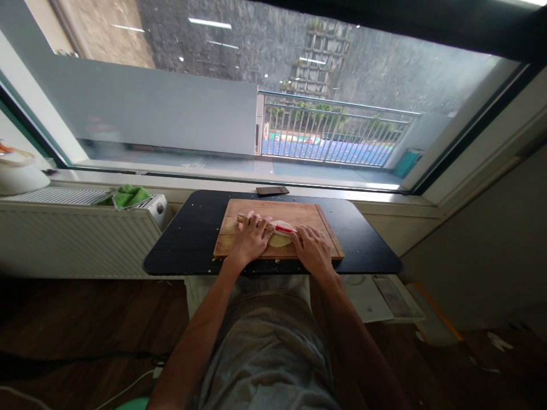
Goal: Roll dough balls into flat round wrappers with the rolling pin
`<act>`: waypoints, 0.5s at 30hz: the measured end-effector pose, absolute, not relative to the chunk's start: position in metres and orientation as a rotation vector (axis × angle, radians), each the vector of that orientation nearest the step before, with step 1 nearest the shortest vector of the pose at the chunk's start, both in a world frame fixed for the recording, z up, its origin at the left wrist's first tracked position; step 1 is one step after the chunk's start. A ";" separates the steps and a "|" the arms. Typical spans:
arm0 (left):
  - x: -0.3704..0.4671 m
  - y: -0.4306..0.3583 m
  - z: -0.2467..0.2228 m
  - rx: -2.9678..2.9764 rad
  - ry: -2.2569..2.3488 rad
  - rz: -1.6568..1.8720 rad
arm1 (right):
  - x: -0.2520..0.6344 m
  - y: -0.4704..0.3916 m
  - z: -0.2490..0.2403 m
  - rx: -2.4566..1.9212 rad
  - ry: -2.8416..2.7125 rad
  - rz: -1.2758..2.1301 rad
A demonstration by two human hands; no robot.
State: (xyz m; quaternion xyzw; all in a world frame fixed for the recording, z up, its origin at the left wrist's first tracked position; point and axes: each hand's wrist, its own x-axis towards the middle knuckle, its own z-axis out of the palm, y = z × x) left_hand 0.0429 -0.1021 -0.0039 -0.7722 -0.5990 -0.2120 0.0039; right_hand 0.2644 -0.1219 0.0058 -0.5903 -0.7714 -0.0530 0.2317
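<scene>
A wooden cutting board (282, 208) lies on a small black table. On it is a flat, pale round piece (280, 240) that looks like dough. Across that piece runs a rolling pin (282, 229), whose middle shows a red and white label. The fingers of my left hand (252, 238) are over the pin's left part, with a wooden end sticking out beyond them. My right hand (313, 245) covers the pin's right part, its fingers bent over it. The undersides of both hands are hidden.
The black table (179, 239) stands against the window sill, with crumbs on it. A dark flat object (272, 191) lies at its far edge. To the left, a green cloth (130, 196) rests on a white radiator (85, 239). A white container (19, 173) stands further left.
</scene>
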 end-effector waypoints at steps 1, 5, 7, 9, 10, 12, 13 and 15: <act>0.043 -0.102 -0.004 -2.421 -1.872 -0.667 | 0.263 -0.128 0.004 -1.627 -2.105 -0.153; 0.043 -0.102 -0.003 -2.425 -1.866 -0.690 | 0.258 -0.156 -0.003 -1.615 -2.081 -0.175; 0.043 -0.102 -0.003 -2.425 -1.874 -0.689 | 0.254 -0.170 -0.006 -1.580 -2.083 -0.186; 0.043 -0.103 -0.002 -2.432 -1.875 -0.680 | 0.251 -0.182 -0.009 -1.538 -2.087 -0.203; 0.043 -0.103 -0.002 -2.437 -1.873 -0.678 | 0.250 -0.187 -0.010 -1.520 -2.092 -0.211; 0.042 -0.103 -0.002 -2.443 -1.871 -0.686 | 0.249 -0.193 -0.012 -1.497 -2.104 -0.222; 0.042 -0.102 -0.002 -2.442 -1.872 -0.694 | 0.249 -0.194 -0.013 -1.492 -2.111 -0.222; 0.041 -0.102 -0.002 -2.439 -1.877 -0.709 | 0.252 -0.190 -0.013 -1.491 -2.123 -0.209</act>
